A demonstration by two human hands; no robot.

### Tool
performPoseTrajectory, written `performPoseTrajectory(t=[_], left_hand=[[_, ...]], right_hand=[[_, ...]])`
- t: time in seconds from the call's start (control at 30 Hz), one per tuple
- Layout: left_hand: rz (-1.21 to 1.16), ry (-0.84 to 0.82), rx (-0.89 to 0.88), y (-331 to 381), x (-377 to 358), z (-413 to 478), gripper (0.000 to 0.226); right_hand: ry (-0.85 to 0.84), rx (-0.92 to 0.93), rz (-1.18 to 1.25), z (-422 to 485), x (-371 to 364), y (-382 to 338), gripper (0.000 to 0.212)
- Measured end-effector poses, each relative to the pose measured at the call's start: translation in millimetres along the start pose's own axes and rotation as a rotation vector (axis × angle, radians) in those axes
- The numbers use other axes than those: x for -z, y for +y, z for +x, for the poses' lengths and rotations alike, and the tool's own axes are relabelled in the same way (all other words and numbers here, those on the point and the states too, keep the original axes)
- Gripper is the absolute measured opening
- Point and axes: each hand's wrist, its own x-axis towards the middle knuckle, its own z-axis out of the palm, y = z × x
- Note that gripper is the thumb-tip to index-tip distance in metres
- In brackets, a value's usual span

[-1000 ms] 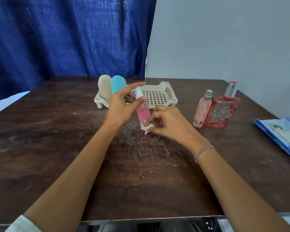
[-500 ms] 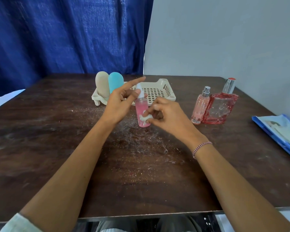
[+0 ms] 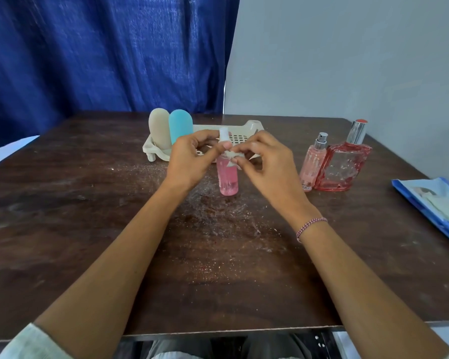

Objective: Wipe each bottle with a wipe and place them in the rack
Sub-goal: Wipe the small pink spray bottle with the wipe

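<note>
The pink bottle [image 3: 227, 177], tilted a second ago, now stands upright near the middle of the worktop [image 3: 88, 203], just in front of the rack [image 3: 254, 124]. The left hand [image 3: 189, 161] no longer stretches its index finger. Its grip and the grip of the right hand [image 3: 267, 161] both pinch the small wipe [image 3: 231, 160] at the bottle's neck. A beige bottle [image 3: 159, 130] and a blue bottle [image 3: 180, 125] stand in the rack's left end.

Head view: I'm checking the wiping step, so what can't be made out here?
Head view throughout.
Middle bottle: neck hidden by the left hand and right hand.
Wipe: tiny, blurred; whether the left hand pinches it or the bottle is unclear.
Rack: middle hidden by hands.
Packet: cut off by right edge.
</note>
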Motion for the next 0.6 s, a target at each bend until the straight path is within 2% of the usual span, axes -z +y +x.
performPoseTrajectory(t=[0.13,0.27,0.4,0.53,0.6], left_hand=[[0.084,0.055,-0.024,-1,-1,0,0.016],[0.103,0.088,-0.026,-2,1,1,0.024],[0.113,0.122,-0.028,-1,-1,-1,0.029],[0.158,0.199,-0.009,1,3,-1,0.024],[0.171,0.205,0.009,1,5,1,0.026]], right_hand=[[-0.077,0.073,-0.027,-2,-2,-4,0.017],[-0.132,0.138,-0.093,-5,-5,-10,0.02],[-0.173,0.156,-0.136,-6,-5,-7,0.017],[-0.337,0.118,-0.183,-7,-10,-5,0.022],[-0.364,0.108,-0.166,-8,-12,-5,0.023]])
